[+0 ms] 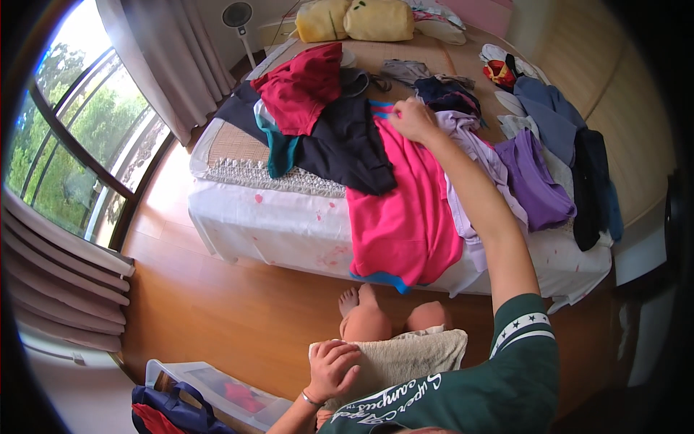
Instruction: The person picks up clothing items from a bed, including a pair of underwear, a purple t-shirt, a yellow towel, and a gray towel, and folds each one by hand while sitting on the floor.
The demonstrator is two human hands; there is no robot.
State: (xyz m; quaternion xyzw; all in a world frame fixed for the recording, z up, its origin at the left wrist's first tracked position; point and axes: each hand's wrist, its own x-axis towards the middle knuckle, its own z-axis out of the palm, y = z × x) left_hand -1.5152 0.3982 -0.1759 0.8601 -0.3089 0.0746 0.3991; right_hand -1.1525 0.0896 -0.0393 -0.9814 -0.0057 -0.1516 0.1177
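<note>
A bright pink garment with blue trim (404,217) lies on the bed and hangs over its near edge. My right hand (413,120) is at the garment's far end, by its blue-striped edge; its fingers are bent, and whether they grip the cloth is unclear. My left hand (334,366) rests on a beige towel (409,355) across my lap, its fingers slightly spread. Left of the pink garment lie black clothing (347,146), a teal and white piece (282,154) and a dark red garment (303,87). A lavender garment (471,152) and a purple one (534,182) lie to its right.
More clothes, including blue-grey cloth (550,108) and a black piece (588,184), lie at the bed's right side. Yellow rolled bedding (355,20) is at the far end. A clear plastic bin (271,409) and a navy bag (173,412) stand at lower left. A fan (237,16) stands beyond.
</note>
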